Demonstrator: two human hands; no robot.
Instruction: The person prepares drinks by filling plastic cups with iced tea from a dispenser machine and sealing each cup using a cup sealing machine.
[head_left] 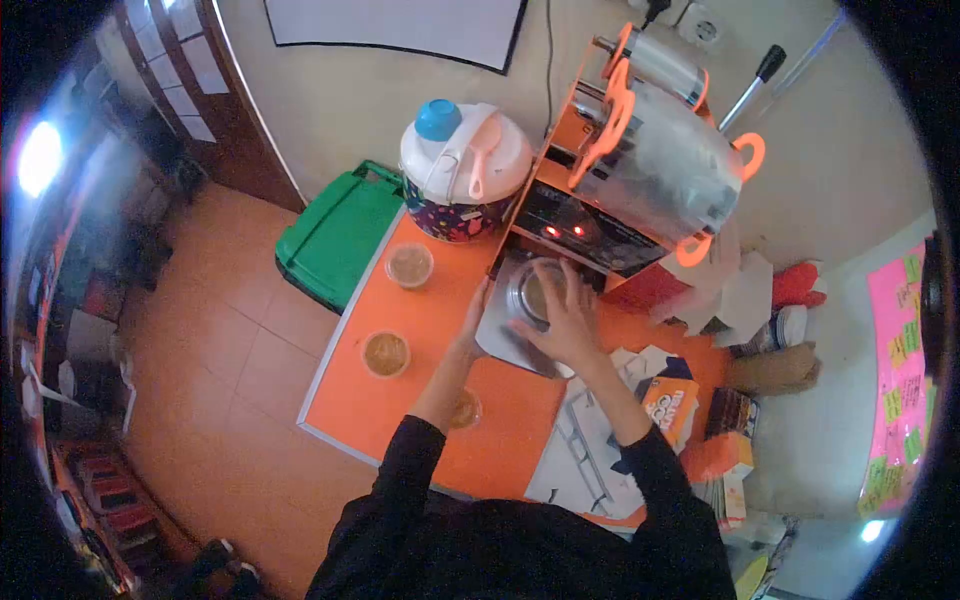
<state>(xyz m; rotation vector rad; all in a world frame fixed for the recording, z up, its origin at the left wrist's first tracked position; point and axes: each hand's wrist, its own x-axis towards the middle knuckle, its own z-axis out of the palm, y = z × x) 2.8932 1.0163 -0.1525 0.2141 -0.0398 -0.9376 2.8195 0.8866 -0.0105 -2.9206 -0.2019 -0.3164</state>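
An orange cup-sealing machine stands at the back of the orange table, its metal tray pulled out toward me. In the tray's round ring sits a cup with brownish contents, partly hidden by my fingers. My right hand is over this cup, thumb and fingers on either side of its rim. Along the tray's left edge lies my left hand, its fingers stretched out. Other filled clear cups stand on the table: one at the back, one at the left, one beside my left forearm.
Behind the cups is a white rice cooker with a blue bowl and a pink paddle on its lid. A green lidded bin stands at the table's left. Printed papers and an orange box lie to the right.
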